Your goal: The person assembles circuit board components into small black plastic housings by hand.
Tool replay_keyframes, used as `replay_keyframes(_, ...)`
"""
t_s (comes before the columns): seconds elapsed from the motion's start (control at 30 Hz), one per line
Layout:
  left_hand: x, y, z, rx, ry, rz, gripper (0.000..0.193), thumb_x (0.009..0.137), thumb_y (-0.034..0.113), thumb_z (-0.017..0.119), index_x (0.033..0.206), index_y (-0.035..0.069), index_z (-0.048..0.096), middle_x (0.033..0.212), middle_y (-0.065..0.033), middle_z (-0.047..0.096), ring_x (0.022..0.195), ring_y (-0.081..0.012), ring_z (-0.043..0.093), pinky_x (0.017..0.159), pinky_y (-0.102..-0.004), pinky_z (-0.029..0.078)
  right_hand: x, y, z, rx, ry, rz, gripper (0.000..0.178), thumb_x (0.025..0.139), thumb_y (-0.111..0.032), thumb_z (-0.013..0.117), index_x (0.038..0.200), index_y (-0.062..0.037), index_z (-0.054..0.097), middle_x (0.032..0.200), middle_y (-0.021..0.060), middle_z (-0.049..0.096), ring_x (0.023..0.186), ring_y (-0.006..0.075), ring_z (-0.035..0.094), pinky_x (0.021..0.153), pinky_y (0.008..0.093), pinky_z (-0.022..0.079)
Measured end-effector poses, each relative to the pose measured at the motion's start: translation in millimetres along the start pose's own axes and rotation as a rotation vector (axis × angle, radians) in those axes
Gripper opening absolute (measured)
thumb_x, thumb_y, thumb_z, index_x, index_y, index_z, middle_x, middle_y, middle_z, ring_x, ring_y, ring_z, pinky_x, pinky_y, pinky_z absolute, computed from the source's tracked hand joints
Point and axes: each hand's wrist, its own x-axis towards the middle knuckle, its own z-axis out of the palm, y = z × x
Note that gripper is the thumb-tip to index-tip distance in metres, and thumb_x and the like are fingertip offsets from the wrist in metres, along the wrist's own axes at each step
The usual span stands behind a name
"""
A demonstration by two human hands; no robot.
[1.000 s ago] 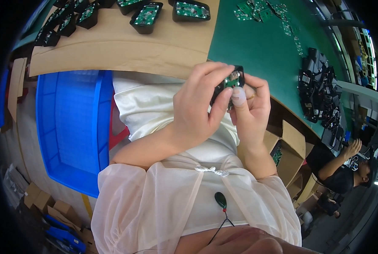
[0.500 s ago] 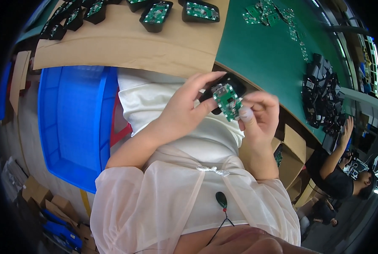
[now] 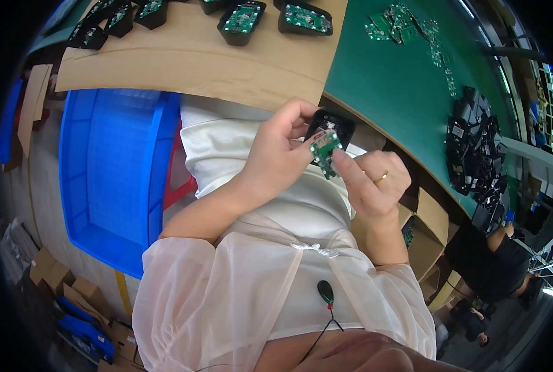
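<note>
Above my lap, my left hand [image 3: 278,149] is closed on a black plastic housing [image 3: 343,127], its fingers behind the casing and its thumb at the edge of a green circuit board [image 3: 323,146]. The board is tilted in front of the housing's hollow side and covers part of it. My right hand [image 3: 376,183] pinches the board's lower right edge between thumb and fingers; a ring sits on one finger. Whether any wire joins board and housing I cannot tell.
Several black housings fitted with green boards [image 3: 242,18] stand on a cardboard sheet [image 3: 196,71]. Loose boards [image 3: 395,25] and a pile of black housings [image 3: 473,146] lie on the green tabletop [image 3: 376,80]. A blue bin [image 3: 112,167] stands left; a co-worker [image 3: 490,260] is at right.
The board has turned and shifted slightly left, showing more of the housing behind it. My right fingers have moved over its edge. The co-worker's raised arm has come down.
</note>
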Motion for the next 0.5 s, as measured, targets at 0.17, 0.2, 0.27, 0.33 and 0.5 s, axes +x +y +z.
replay_keyframes(0.17,-5.3,8.4,-0.4,-0.227,-0.072,-0.092,0.03,0.089,0.009,0.052,0.115,-0.002,0.042,0.106,-0.0094,0.056,0.095,-0.0102,0.055,0.078,-0.0218,0.046,3.5,7.0,-0.2,-0.045,0.01,0.088,0.032,0.056,-0.005,0.066,0.087,-0.0098,0.065,0.055,-0.002,0.04,0.044,0.0127,0.039,0.042,0.0254,0.027)
replay_keyframes(0.2,-5.3,8.4,-1.8,-0.227,-0.072,-0.091,0.03,0.089,0.009,0.052,0.115,-0.002,0.042,0.106,-0.0094,0.056,0.095,-0.0102,0.055,0.078,-0.0218,0.046,4.8,7.1,1.6,-0.01,0.028,0.121,0.032,0.055,-0.003,0.067,0.087,-0.0093,0.065,0.054,-0.0015,0.041,0.044,0.0131,0.04,0.042,0.0258,0.027)
replay_keyframes(0.27,-5.4,7.2,-4.8,-0.217,-0.09,-0.083,0.031,0.089,0.008,0.052,0.117,-0.002,0.041,0.107,-0.0095,0.056,0.095,-0.0114,0.056,0.079,-0.0226,0.046,7.5,6.0,4.4,0.025,0.045,0.153,0.033,0.055,-0.001,0.067,0.087,-0.0087,0.064,0.054,-0.001,0.041,0.044,0.0135,0.04,0.042,0.0261,0.027)
replay_keyframes(0.33,-6.0,7.0,-2.0,-0.213,-0.073,-0.058,0.032,0.088,0.007,0.053,0.116,-0.004,0.041,0.106,-0.0103,0.056,0.095,-0.0122,0.055,0.08,-0.0237,0.046,9.7,5.8,4.9,0.067,0.014,0.171,0.035,0.053,0.001,0.067,0.086,-0.0083,0.064,0.054,-0.0008,0.042,0.045,0.0134,0.042,0.042,0.0269,0.027)
replay_keyframes(0.5,-7.1,12.1,-0.1,-0.197,-0.025,-0.037,0.033,0.086,0.006,0.056,0.114,-0.005,0.042,0.104,-0.011,0.057,0.097,-0.0132,0.055,0.083,-0.0249,0.046,15.3,1.2,1.5,0.0,-0.047,0.168,0.033,0.054,0.0,0.066,0.086,-0.0088,0.063,0.054,-0.0014,0.042,0.045,0.0128,0.043,0.042,0.0269,0.027)
